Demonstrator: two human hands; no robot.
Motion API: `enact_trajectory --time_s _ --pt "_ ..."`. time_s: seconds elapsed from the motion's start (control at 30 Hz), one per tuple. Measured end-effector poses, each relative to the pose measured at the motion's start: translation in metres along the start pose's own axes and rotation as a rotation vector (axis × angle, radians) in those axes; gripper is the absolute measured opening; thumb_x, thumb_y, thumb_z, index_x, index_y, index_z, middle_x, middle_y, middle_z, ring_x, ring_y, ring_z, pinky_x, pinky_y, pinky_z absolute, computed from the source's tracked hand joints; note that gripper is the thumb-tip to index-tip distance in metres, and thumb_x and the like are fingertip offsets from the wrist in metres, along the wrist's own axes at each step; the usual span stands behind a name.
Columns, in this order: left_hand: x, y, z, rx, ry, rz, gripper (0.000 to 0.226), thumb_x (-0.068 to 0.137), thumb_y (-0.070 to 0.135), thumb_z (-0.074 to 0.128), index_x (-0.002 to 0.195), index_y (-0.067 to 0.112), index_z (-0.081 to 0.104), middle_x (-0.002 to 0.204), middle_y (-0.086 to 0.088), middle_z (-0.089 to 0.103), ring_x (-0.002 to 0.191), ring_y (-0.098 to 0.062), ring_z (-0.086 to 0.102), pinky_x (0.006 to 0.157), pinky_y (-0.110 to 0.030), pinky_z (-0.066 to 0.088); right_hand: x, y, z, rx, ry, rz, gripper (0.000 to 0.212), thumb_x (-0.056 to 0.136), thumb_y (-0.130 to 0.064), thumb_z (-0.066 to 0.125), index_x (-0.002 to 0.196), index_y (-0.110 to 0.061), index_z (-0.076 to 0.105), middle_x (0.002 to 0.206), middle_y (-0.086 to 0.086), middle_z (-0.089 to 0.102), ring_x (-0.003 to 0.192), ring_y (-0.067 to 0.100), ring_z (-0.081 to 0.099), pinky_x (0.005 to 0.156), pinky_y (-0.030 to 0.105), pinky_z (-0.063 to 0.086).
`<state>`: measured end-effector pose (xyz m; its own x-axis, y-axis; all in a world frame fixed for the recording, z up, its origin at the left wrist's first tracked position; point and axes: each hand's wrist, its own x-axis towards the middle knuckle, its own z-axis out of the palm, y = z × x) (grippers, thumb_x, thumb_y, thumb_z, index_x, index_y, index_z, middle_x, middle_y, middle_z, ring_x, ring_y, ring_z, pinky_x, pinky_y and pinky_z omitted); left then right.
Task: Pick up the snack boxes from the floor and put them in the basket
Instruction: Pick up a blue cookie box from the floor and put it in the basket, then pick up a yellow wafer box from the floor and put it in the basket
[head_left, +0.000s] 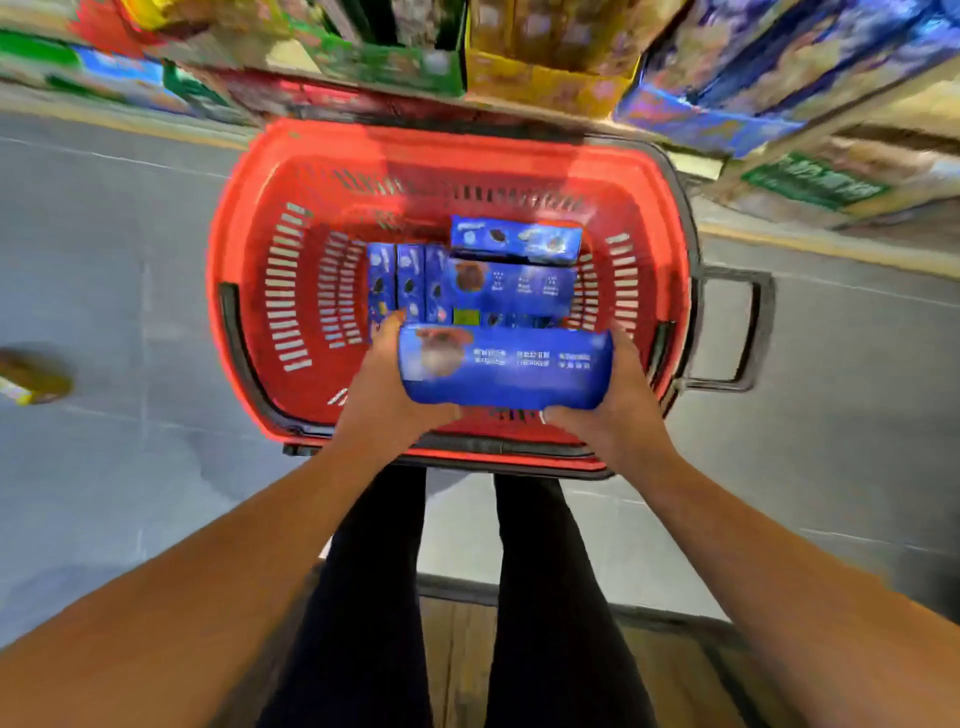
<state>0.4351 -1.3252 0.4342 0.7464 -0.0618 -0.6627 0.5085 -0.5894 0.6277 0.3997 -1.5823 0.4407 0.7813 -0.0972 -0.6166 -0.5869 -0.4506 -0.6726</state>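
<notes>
A blue snack box (504, 369) lies flat between my two hands, above the near half of the red basket (249, 223). My left hand (384, 384) grips its left end and my right hand (618, 400) grips its right end. Inside the basket stand three narrow blue boxes (408, 283) side by side at the left, a larger blue box (514, 291) lies beside them, and another blue box (514, 241) rests on top at the back. The picture is blurred by motion.
The basket sits on a grey floor (104, 260) with its dark handle (748, 332) sticking out to the right. Shelves of coloured boxes (727, 67) run along the far side. A small brown object (31, 379) lies on the floor at far left. My legs (457, 597) are below.
</notes>
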Motion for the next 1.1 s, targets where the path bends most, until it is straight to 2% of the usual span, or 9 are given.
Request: enact_trajectory --time_s 0.1,0.17,0.33,0.47,0.57,0.8,0.87,0.97,1.1 --pt "0.066 -0.065 0.031 0.027 -0.023 0.000 0.120 0.041 0.045 0.092 0.142 0.035 0.027 0.134 -0.002 0.053 0.120 -0.022 0.056 0.100 -0.046 0.046 0.040 0.043 0.027 0.002 0.045 0.052 0.106 0.064 0.003 0.086 0.147 -0.011 0.022 0.113 -0.025 0.040 0.091 -0.030 0.037 0.078 -0.010 0.027" --pt "0.087 -0.070 0.043 0.090 -0.016 0.001 0.121 0.044 0.047 0.090 0.144 0.032 0.024 0.137 0.000 0.050 0.121 -0.020 0.054 0.101 -0.043 0.045 0.063 0.058 0.039 -0.057 0.065 0.088 0.109 0.066 -0.007 0.087 0.150 -0.007 0.019 0.120 -0.014 0.038 0.097 -0.021 0.031 0.079 -0.011 0.022" --pt "0.139 -0.103 0.087 0.048 0.022 -0.042 0.105 0.064 0.007 0.084 0.148 0.009 0.022 0.115 0.013 0.054 0.095 0.011 0.049 0.082 0.002 0.036 0.120 0.115 0.084 -0.236 0.088 0.142 0.107 0.063 -0.023 0.087 0.148 -0.013 0.023 0.139 0.002 0.045 0.126 0.019 0.048 0.102 0.031 0.042" --pt "0.163 -0.132 0.113 0.097 0.008 -0.094 0.113 0.067 0.019 0.083 0.153 0.023 0.010 0.135 -0.001 0.054 0.119 -0.022 0.055 0.093 -0.029 0.045 0.153 0.140 0.101 -0.353 0.067 0.192 0.108 0.072 -0.022 0.082 0.153 -0.009 0.011 0.149 0.010 0.034 0.135 0.024 0.038 0.103 0.028 0.036" --pt "0.169 -0.137 0.121 0.047 -0.067 -0.092 0.120 0.066 0.018 0.085 0.154 0.024 0.003 0.143 -0.002 0.047 0.122 -0.018 0.052 0.093 -0.031 0.045 0.161 0.144 0.099 -0.409 0.036 0.218 0.109 0.072 -0.023 0.081 0.153 -0.011 0.009 0.150 0.009 0.030 0.136 0.023 0.037 0.101 0.026 0.037" --pt "0.118 -0.090 0.065 -0.034 -0.096 -0.074 0.107 0.070 0.006 0.080 0.152 0.018 0.012 0.131 0.014 0.051 0.111 0.003 0.048 0.088 -0.017 0.045 0.104 0.074 0.074 -0.557 -0.066 0.162 0.105 0.071 -0.029 0.080 0.152 -0.010 0.015 0.152 0.013 0.025 0.135 0.028 0.038 0.104 0.034 0.039" --pt "0.085 -0.063 0.029 0.050 -0.104 -0.029 0.098 0.073 0.011 0.079 0.151 0.021 0.020 0.143 0.005 0.046 0.122 -0.007 0.048 0.092 -0.018 0.040 0.069 0.037 0.066 -0.562 -0.061 0.138 0.101 0.070 -0.031 0.080 0.150 -0.011 0.022 0.150 0.013 0.029 0.132 0.031 0.043 0.103 0.038 0.041" --pt "0.032 -0.031 -0.019 0.130 -0.118 0.055 0.079 0.073 0.025 0.074 0.143 0.024 0.038 0.131 0.001 0.059 0.118 -0.017 0.057 0.099 -0.032 0.045 0.016 -0.017 0.057 -0.611 -0.106 0.064 0.095 0.070 -0.033 0.078 0.148 -0.010 0.029 0.147 0.015 0.036 0.131 0.035 0.043 0.107 0.041 0.039" --pt "-0.047 0.012 -0.087 0.172 -0.036 0.115 0.068 0.071 0.027 0.072 0.135 0.024 0.048 0.124 0.002 0.062 0.114 -0.017 0.059 0.088 -0.019 0.039 -0.054 -0.097 0.036 -0.706 -0.104 -0.077 0.097 0.072 -0.040 0.077 0.150 -0.012 0.027 0.150 0.014 0.036 0.136 0.034 0.036 0.111 0.040 0.032"
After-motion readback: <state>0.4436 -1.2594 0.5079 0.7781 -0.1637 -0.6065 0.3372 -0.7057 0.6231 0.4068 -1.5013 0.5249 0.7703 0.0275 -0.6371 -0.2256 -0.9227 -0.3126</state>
